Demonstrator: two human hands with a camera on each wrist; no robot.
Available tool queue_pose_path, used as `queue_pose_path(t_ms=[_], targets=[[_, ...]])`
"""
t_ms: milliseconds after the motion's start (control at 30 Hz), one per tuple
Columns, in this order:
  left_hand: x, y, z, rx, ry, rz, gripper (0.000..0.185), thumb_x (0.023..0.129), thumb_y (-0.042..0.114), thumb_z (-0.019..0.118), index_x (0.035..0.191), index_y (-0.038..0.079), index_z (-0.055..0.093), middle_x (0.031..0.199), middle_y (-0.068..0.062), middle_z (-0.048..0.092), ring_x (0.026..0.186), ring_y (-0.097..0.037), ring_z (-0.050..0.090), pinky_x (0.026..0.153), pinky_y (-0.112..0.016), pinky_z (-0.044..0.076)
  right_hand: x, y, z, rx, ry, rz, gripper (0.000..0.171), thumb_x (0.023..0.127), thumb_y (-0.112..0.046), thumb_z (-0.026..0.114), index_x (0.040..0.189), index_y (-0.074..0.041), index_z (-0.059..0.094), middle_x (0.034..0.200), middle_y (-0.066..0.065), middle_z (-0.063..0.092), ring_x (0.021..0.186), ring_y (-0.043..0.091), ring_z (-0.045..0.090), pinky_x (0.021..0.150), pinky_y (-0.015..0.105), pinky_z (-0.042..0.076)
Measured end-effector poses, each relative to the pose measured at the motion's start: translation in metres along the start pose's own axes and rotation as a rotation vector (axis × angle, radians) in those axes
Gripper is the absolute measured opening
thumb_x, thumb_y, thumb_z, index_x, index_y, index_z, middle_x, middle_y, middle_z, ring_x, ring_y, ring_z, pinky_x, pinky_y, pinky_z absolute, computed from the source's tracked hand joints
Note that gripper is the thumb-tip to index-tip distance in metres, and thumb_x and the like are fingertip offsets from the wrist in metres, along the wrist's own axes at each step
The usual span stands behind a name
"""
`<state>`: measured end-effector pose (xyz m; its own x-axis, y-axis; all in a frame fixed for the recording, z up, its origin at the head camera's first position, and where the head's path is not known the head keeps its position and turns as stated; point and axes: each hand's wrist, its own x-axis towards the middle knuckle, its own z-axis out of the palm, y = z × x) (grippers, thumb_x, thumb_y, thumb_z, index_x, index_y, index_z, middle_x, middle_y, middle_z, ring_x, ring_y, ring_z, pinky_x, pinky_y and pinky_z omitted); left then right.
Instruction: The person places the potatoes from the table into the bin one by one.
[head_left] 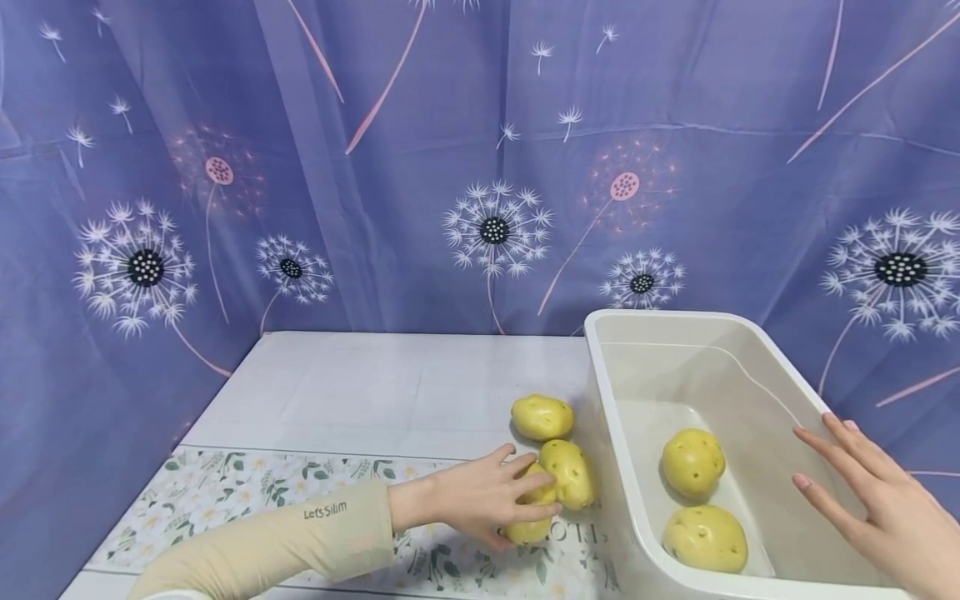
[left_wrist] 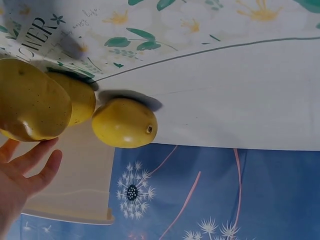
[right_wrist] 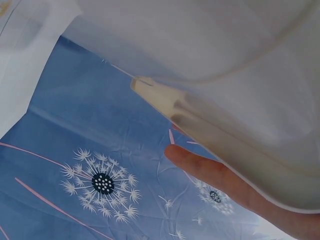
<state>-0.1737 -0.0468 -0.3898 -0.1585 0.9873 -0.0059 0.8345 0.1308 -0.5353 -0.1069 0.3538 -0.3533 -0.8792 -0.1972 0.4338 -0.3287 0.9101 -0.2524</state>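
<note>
My left hand point(head_left: 498, 493) reaches over a yellow potato point(head_left: 528, 532) on the table, fingers spread and bent round it, thumb on the near side. In the left wrist view this potato point(left_wrist: 35, 100) is large, with fingertips against its lower side. A second potato point(head_left: 567, 475) lies right beside it, and a third potato point(head_left: 542, 417) is farther back. Inside the pale plastic bin point(head_left: 611, 400) rest a rounder potato point(head_left: 693, 463) and a larger potato point(head_left: 706, 539). My right hand point(head_left: 881, 496), fingers extended, is at the bin's right rim.
The white table point(head_left: 360, 383) carries a floral printed strip point(head_left: 300, 471) across its front part. A blue-violet curtain point(head_left: 405, 250) with dandelion prints hangs behind the table and along its left side. The bin's left wall stands close to the loose potatoes.
</note>
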Motion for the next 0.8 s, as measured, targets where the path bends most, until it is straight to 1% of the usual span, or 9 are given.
queue_pose_path(t_ms=[100,467,633,800], targets=[[0.001,-0.001,-0.002,-0.003,0.002,0.0,0.074,0.074,0.065,0.048,0.136,0.026,0.035,0.133,-0.002,0.041,0.116,-0.027,0.047,0.087,-0.038,0.045,0.0,0.0,0.0,0.005,0.003,-0.002,0.054,0.084,-0.018,0.059,0.132,-0.003,0.04,0.148,0.02,0.014,0.139,0.023,-0.003,0.105,0.058,-0.001],[0.002,-0.005,-0.005,0.001,0.055,-0.014,0.071,0.074,0.065,0.048,0.132,0.027,0.039,0.13,-0.002,0.044,0.114,-0.027,0.049,0.087,-0.037,0.045,0.0,0.002,0.001,0.013,0.011,-0.017,0.054,0.084,-0.017,0.059,0.132,-0.004,0.04,0.148,0.02,0.014,0.139,0.021,-0.003,0.106,0.056,-0.001],[0.002,-0.008,-0.007,0.037,0.079,-0.021,0.072,0.072,0.066,0.049,0.131,0.027,0.041,0.128,-0.002,0.045,0.112,-0.027,0.05,0.087,-0.036,0.043,0.0,0.002,0.001,0.013,0.016,-0.023,0.054,0.083,-0.017,0.06,0.132,-0.004,0.041,0.148,0.02,0.015,0.139,0.02,-0.003,0.107,0.054,-0.001],[0.001,-0.012,-0.01,0.056,0.089,-0.025,0.072,0.071,0.066,0.05,0.131,0.027,0.042,0.128,-0.003,0.044,0.112,-0.027,0.05,0.087,-0.036,0.043,0.0,0.002,0.001,0.011,0.012,-0.015,0.054,0.083,-0.017,0.06,0.132,-0.003,0.041,0.148,0.019,0.014,0.139,0.022,-0.003,0.107,0.056,-0.001]])
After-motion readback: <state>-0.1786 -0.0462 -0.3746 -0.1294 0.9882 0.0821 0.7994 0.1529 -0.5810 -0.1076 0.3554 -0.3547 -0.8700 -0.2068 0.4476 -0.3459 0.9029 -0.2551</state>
